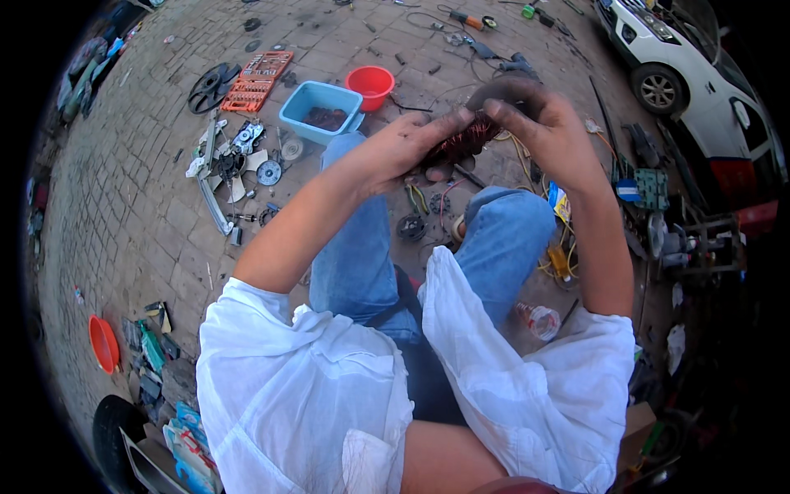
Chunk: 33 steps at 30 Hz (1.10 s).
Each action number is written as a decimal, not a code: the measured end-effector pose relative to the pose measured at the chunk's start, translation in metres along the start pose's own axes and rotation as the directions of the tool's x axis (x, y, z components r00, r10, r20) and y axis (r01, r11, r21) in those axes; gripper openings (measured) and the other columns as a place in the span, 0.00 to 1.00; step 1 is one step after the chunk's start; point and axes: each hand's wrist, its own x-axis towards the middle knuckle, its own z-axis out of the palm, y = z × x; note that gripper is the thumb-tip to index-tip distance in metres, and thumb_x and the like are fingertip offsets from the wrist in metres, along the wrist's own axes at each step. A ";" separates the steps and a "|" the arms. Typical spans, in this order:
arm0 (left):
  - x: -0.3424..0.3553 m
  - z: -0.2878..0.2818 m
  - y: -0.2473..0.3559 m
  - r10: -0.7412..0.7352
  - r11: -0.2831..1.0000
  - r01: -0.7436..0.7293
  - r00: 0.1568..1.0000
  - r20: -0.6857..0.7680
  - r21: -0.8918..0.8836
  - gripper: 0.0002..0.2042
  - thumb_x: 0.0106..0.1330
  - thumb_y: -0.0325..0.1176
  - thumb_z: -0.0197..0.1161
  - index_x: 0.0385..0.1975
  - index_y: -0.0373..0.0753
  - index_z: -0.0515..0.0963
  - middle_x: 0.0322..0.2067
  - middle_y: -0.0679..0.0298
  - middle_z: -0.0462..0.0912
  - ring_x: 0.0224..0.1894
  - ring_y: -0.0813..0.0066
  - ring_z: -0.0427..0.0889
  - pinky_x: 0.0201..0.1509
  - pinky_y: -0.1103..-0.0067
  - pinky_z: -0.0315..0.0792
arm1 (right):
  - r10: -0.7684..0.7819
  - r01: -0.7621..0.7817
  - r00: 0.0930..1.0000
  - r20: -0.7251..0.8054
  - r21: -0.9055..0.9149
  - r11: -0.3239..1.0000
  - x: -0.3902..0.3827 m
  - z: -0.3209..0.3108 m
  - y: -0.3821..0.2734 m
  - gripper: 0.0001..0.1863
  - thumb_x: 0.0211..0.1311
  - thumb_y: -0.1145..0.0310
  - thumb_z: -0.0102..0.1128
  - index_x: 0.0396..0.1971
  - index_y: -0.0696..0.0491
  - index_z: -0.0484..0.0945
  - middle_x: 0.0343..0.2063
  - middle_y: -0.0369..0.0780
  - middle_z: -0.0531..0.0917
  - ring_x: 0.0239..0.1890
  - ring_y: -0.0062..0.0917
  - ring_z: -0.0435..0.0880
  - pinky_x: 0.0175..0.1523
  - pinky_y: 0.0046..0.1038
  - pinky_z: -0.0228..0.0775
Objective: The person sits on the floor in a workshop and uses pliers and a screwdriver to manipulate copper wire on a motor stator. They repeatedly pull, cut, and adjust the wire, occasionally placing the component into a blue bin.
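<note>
My left hand (411, 144) and my right hand (539, 128) are both closed on a dark, curved motor part with reddish copper wire windings (467, 132), held up above my jeans-clad knees. My left thumb lies over its windings, and my right thumb presses near its top. Some of my fingertips show beneath it, darkened with grime; the rest of the grip is partly hidden. Colored wires (418, 198) and a round black part (411, 227) lie on the paving below the part.
A blue basin (300, 103), red bowl (369, 80), orange socket case (247, 82) and scattered metal parts (216, 203) lie ahead and left. At right stand a white car (708, 99) and machinery (695, 247). A red basin (104, 346) and tire (109, 436) sit lower left.
</note>
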 end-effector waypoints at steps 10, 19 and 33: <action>-0.006 -0.006 -0.007 0.025 0.999 -0.029 0.996 0.089 0.043 0.22 0.67 0.52 0.54 0.36 0.35 0.76 0.15 0.70 0.70 0.12 0.88 0.63 0.11 0.88 0.49 | 0.269 -0.284 0.959 0.092 0.267 0.921 0.003 0.020 -0.010 0.16 0.63 0.63 0.58 0.43 0.60 0.78 0.35 0.37 0.82 0.36 0.17 0.79 0.43 0.22 0.72; -0.014 -0.008 0.001 0.176 0.960 -0.204 0.972 0.154 0.192 0.19 0.63 0.49 0.60 0.35 0.35 0.77 0.22 0.69 0.75 0.21 0.87 0.69 0.23 0.87 0.61 | 0.374 -0.355 0.927 0.033 0.405 0.843 0.001 0.023 0.000 0.14 0.59 0.69 0.58 0.43 0.60 0.77 0.35 0.38 0.82 0.36 0.19 0.79 0.44 0.22 0.72; -0.059 -0.003 0.081 -0.058 0.860 -0.004 0.993 0.106 0.510 0.25 0.59 0.52 0.61 0.40 0.31 0.75 0.23 0.61 0.80 0.11 0.86 0.64 0.12 0.88 0.54 | -0.015 -0.058 0.998 0.068 0.935 0.351 -0.021 0.100 0.086 0.22 0.62 0.63 0.56 0.55 0.56 0.70 0.48 0.42 0.77 0.43 0.25 0.81 0.40 0.26 0.77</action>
